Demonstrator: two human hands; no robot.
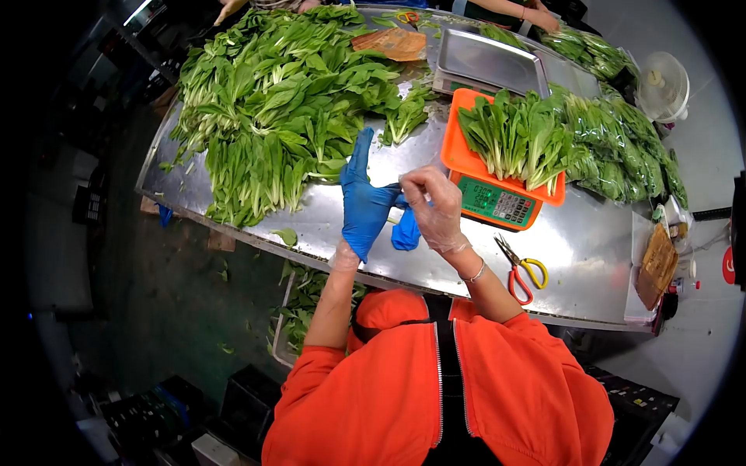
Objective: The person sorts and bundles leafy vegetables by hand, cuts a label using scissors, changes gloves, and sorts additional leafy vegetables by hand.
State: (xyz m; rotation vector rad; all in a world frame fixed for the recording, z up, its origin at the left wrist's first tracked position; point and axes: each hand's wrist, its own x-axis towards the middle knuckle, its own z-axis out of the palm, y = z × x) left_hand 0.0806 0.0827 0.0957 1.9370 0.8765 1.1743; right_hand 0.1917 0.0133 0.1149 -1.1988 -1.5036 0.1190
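Observation:
My left hand (364, 203) wears a blue glove (359, 182), with its fingers stretched out above the metal table. Beside it, my right hand (435, 208), in a clear plastic glove, pinches a finger of that blue glove. A second blue glove (406, 231) appears crumpled just below the right hand; whether it touches the hand I cannot tell. To the right is an orange digital scale (497, 203) with a bunch of leafy greens (517, 140) on its pan. Scissors (522, 272) with red and yellow handles lie in front of the scale.
A large heap of leafy greens (272, 116) covers the table's left side. Bagged greens (622, 144) line the right edge. Behind the scale sits a metal tray (491, 60). Another person's hand (542, 19) reaches in at the top. A crate of leaves (299, 318) stands below the table edge.

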